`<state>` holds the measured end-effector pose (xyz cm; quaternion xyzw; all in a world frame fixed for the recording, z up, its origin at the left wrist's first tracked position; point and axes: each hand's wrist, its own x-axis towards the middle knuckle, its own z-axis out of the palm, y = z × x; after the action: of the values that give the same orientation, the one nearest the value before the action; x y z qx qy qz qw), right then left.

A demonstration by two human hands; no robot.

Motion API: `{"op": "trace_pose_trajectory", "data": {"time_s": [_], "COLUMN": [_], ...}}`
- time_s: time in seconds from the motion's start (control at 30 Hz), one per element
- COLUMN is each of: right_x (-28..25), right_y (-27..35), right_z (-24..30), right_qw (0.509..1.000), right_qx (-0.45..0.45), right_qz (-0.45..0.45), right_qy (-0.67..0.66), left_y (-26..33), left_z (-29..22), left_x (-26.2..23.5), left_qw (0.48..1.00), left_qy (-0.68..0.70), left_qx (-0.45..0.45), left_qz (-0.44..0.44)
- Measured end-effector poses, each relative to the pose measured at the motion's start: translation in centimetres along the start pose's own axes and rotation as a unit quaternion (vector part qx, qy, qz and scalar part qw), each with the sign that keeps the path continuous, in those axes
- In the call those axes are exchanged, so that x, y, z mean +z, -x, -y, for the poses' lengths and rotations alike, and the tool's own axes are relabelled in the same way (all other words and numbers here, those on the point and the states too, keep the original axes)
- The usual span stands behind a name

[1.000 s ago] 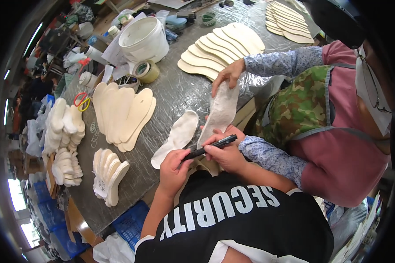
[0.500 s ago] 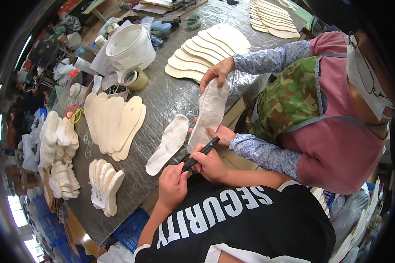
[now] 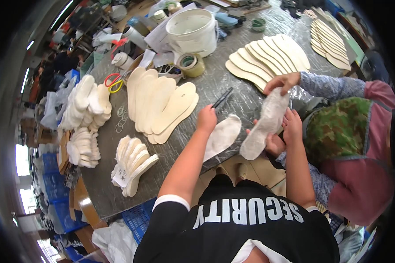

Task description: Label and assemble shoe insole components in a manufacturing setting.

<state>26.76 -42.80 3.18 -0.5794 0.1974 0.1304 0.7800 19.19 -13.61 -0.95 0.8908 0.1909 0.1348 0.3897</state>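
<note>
My left hand [image 3: 207, 119] is closed round a black marker pen [image 3: 224, 97], its tip pointing away over the table. Beneath it, a greyish-white fuzzy insole [image 3: 224, 133] lies flat, partly covered by my forearm. My right hand [image 3: 292, 126] is at the right edge of a second fuzzy insole [image 3: 267, 120], its fingers bent against that edge. A co-worker on the right also holds this insole, with one hand [image 3: 284, 83] at its top and the other hand [image 3: 275, 144] lower down, beside mine.
Cream insoles [image 3: 162, 103] lie fanned at mid-table, with another fan [image 3: 270, 57] beyond. Bundled insoles [image 3: 131, 164] sit near the left edge. Scissors [image 3: 114, 83], a tape roll [image 3: 191, 64] and a white bucket [image 3: 191, 33] stand farther back. A blue crate [image 3: 138, 219] is below the table edge.
My hands have parted: the left moved away over the table with the marker pen, the right moved to the co-worker's insole. The view has shifted, and the held insole is now more tilted.
</note>
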Motion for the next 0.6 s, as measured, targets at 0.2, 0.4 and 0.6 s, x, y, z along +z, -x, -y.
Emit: {"op": "trace_pose_trajectory", "data": {"time_s": [0.2, 0.4, 0.6], "right_x": [2.6, 2.4, 3.0], "right_y": [0.5, 5.7, 7.4], "right_z": [-0.1, 3.1, 4.2], "right_qw": [0.975, 0.971, 0.945], "right_qx": [0.077, 0.033, 0.086], "right_qz": [0.135, 0.098, 0.134], "right_qy": [-0.162, -0.214, -0.285], "left_y": [-0.5, -1.3, -2.3], "left_z": [3.0, 6.1, 6.5], "left_x": [-1.2, -11.0, -14.0], "left_qw": [0.995, 0.945, 0.910], "left_qy": [-0.036, -0.313, -0.381], "left_qx": [0.084, -0.088, -0.158], "left_qz": [-0.037, -0.035, 0.036]}}
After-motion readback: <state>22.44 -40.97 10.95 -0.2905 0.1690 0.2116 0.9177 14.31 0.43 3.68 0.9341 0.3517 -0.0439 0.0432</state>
